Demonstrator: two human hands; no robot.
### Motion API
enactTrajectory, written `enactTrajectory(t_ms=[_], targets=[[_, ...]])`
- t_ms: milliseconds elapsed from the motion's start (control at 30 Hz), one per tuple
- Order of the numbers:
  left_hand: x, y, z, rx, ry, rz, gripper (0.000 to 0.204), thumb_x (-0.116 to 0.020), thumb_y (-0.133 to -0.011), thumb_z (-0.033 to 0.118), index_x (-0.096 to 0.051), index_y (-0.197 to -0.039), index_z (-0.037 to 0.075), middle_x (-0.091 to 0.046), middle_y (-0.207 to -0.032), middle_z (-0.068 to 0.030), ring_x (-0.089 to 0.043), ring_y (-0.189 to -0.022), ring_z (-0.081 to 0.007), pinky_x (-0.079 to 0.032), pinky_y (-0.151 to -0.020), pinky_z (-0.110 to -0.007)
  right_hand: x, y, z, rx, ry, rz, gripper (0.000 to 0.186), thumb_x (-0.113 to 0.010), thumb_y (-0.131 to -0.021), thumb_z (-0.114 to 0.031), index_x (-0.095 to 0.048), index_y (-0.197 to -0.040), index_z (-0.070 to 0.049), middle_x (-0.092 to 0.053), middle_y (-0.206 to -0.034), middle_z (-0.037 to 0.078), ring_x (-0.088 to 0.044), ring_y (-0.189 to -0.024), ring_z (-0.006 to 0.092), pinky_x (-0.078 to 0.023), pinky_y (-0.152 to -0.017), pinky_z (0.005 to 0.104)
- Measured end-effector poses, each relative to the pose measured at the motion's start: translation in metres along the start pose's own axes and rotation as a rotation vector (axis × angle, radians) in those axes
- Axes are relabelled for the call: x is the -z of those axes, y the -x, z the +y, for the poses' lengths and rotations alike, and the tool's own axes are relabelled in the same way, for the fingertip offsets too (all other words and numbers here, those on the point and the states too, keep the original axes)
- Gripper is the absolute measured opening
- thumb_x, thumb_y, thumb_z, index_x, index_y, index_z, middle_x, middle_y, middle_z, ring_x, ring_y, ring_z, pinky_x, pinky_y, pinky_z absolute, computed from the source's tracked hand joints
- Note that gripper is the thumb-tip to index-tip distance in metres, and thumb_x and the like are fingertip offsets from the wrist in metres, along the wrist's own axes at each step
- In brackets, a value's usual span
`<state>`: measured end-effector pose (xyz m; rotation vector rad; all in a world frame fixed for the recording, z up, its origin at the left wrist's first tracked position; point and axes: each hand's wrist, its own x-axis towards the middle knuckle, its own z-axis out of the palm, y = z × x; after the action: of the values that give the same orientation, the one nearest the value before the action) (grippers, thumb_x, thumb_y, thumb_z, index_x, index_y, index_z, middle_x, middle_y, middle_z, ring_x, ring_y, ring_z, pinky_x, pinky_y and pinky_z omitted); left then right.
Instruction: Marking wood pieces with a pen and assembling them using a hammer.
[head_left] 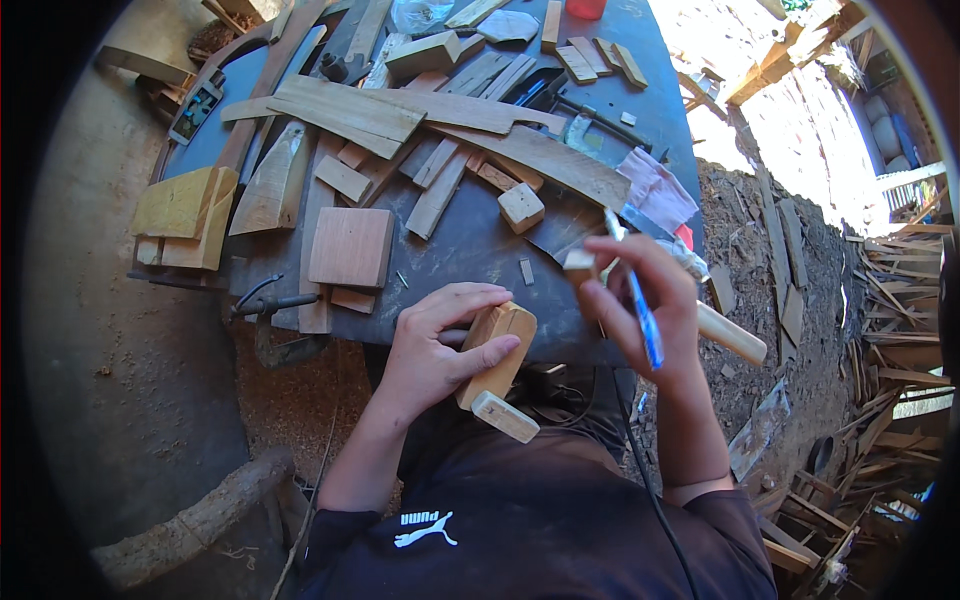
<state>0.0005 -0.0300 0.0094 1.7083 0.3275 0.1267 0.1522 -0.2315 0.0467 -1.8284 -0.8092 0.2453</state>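
Dark shirt [560, 520], wood block [498, 378] — yellowish, round-cornered

Tilted tan wooden block [512, 325], pale piece [505, 416] seemingly against its end, slanted blue pen [645, 322]

I'm watching a dark T-shirt [570, 530] fill my feed, and there it is: white leaping-animal emblem [427, 531] and white lettering [420, 518], left of the shirt's middle! Short sleeves [735, 530] flank it, a black cable [652, 475] crosses its right half, dark trousers [600, 418] show beyond, and the left hand [440, 340] and right hand [650, 300] are bare.
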Motion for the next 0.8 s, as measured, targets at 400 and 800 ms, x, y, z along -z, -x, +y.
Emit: enactTrajectory(t_ms=[400, 800], targets=[[0.004, -0.002, -0.007, -0.013, 0.039, -0.014, 0.045, -0.088, -0.083, 0.027, -0.076, -0.122, 0.009, -0.071, -0.125, -0.0106, -0.071, -0.113, -0.0207, -0.063, -0.087, -0.037, -0.005, 0.029, 0.013, 0.372, 0.021, -0.099, 0.025, -0.076, -0.071, 0.009, -0.071, -0.091, -0.005, -0.059, -0.101, 0.01, -0.067, -0.086, 0.0208, -0.058, -0.073, 0.0325], [0.005, 0.0, -0.006, 0.0, 0.06, -0.021, 0.049, -0.091, -0.079, 0.027, -0.075, -0.123, 0.009, -0.07, -0.127, -0.0113, -0.07, -0.114, -0.0221, -0.063, -0.088, -0.037, -0.022, 0.044, 0.017, 0.377, 0.073, -0.026, 0.023, -0.084, -0.075, 0.003, -0.074, -0.094, -0.008, -0.062, -0.107, 0.011, -0.069, -0.093, 0.0251, -0.058, -0.076, 0.035]])
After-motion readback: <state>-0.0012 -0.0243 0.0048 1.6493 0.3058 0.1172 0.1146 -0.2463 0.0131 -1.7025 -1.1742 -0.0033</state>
